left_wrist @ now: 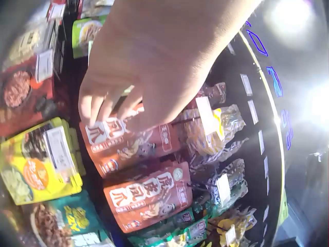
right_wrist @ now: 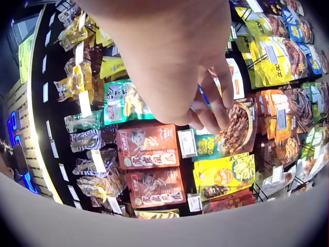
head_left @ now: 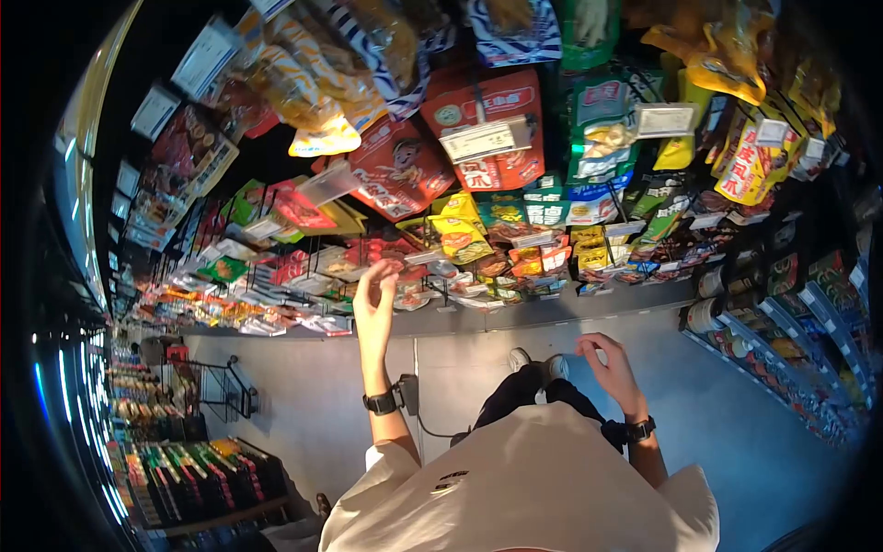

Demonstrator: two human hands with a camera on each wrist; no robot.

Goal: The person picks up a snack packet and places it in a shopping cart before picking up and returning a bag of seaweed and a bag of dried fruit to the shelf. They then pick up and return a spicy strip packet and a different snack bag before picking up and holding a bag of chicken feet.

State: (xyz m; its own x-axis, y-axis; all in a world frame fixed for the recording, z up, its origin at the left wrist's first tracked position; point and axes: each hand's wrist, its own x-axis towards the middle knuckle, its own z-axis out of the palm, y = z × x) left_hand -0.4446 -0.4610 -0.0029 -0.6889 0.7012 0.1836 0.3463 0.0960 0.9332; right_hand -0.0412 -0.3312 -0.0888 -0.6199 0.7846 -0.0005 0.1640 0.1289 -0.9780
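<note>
My left hand [head_left: 374,308] reaches up toward the hanging snack packets, its fingers loosely bent and nothing in its grasp. In the left wrist view this hand [left_wrist: 139,77] overlaps one red snack pouch [left_wrist: 136,149], with a second red pouch [left_wrist: 149,198] hanging beside it. My right hand [head_left: 611,368] hangs low in front of my body, over the floor, fingers loosely curled and holding nothing. From the right wrist the same hand [right_wrist: 205,98] shows before the shelf, with a yellow packet [right_wrist: 224,176] and a red pouch [right_wrist: 148,146] behind it.
Price tags [head_left: 485,138] stick out on hooks along the shelf front. A shopping cart [head_left: 225,386] stands on the floor [head_left: 303,368] at left, near a low display of packets [head_left: 198,483]. More shelving [head_left: 782,359] runs along the right.
</note>
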